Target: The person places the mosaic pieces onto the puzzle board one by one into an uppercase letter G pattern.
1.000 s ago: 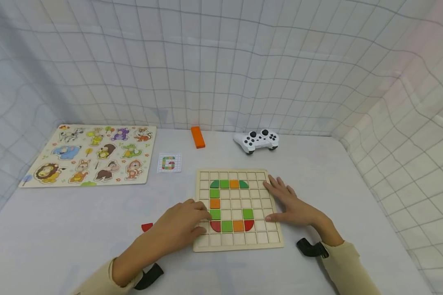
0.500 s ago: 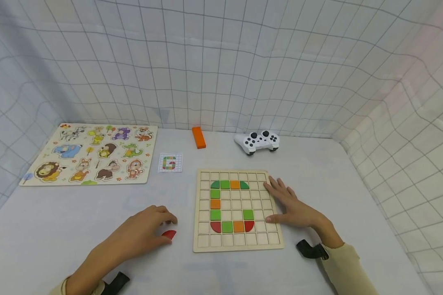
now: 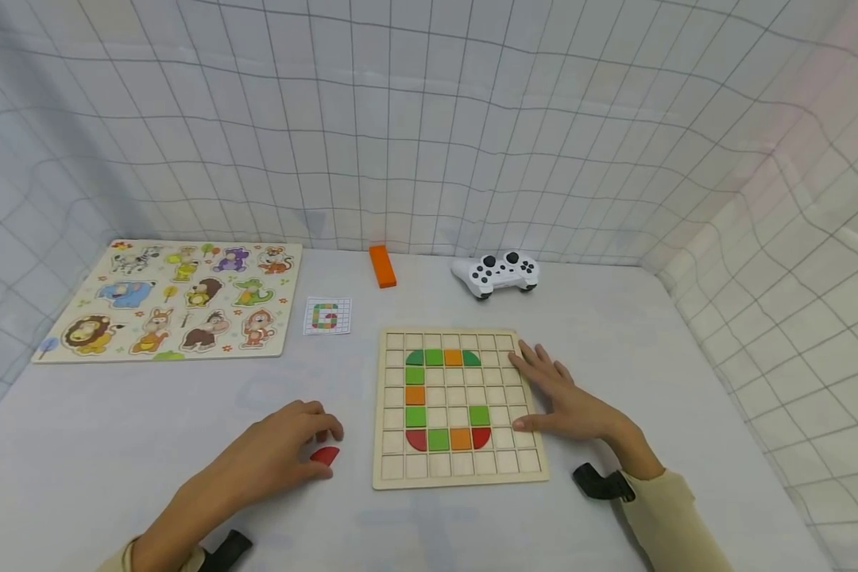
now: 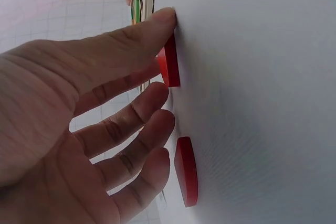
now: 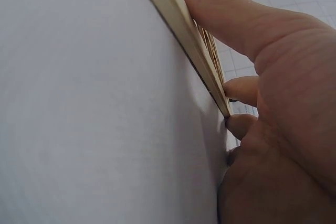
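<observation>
At the left of the wooden grid board, my left hand lies low over the table. Its thumb and index finger close about the edges of a red quarter-circle tile. In the left wrist view, the thumb covers one end of that tile. A second red tile lies under the other fingers, hidden in the head view. My right hand rests spread along the board's right edge, its thumb and fingertips on the rim. Green, orange and red tiles fill part of the grid.
Left of the board's top corner lies a small pattern card. An animal puzzle board stretches along the back left. An orange block and a white game controller lie at the back, before the curtain of white grid cloth.
My left hand has left the board and moved back left to the loose red tile, then held its place there. My right hand and the board have stayed put.
</observation>
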A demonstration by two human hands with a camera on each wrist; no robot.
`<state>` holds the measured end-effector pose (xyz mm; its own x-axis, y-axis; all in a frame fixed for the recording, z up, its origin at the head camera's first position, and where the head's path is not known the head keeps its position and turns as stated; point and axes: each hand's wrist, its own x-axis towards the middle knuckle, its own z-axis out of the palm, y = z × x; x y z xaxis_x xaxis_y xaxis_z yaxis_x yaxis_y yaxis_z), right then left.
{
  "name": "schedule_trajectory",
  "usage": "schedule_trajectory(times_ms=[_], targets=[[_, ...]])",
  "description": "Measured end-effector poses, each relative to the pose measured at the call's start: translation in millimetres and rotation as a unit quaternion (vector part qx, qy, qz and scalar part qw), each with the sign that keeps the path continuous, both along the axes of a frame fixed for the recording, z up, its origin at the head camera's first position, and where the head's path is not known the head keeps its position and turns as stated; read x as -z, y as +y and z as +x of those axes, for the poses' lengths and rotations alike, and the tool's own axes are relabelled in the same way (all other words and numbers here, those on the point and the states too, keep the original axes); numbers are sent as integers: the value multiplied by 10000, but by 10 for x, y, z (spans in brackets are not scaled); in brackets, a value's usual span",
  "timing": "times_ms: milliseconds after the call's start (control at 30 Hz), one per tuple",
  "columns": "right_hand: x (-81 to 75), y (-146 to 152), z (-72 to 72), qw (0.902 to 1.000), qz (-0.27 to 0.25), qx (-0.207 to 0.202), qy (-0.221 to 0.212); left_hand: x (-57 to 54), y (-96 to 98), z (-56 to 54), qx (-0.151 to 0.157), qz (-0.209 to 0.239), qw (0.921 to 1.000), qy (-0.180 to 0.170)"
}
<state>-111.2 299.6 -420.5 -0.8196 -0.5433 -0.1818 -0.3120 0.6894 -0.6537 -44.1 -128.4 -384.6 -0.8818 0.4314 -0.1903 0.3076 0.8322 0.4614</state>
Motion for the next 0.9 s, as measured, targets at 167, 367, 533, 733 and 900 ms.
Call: schedule_trajectory(times_ms=[167, 367, 533, 733, 900], targets=[[-7, -1, -3, 10000, -10, 0, 14, 4, 7, -3, 188, 119, 9997, 109], [-10, -4, -7, 10000, 72, 7, 13, 6, 31, -54, 326, 446, 9982, 253], [-17, -6, -7, 10000, 76, 56, -4, -41, 121, -169, 371, 756, 9951, 510], [-6, 9, -5, 10000, 8, 70, -29, -102, 295, -369, 633, 1204, 9879, 747], [-2, 3, -5, 10000, -22, 40, -20, -90, 448, -509, 750, 1735, 9810, 429]])
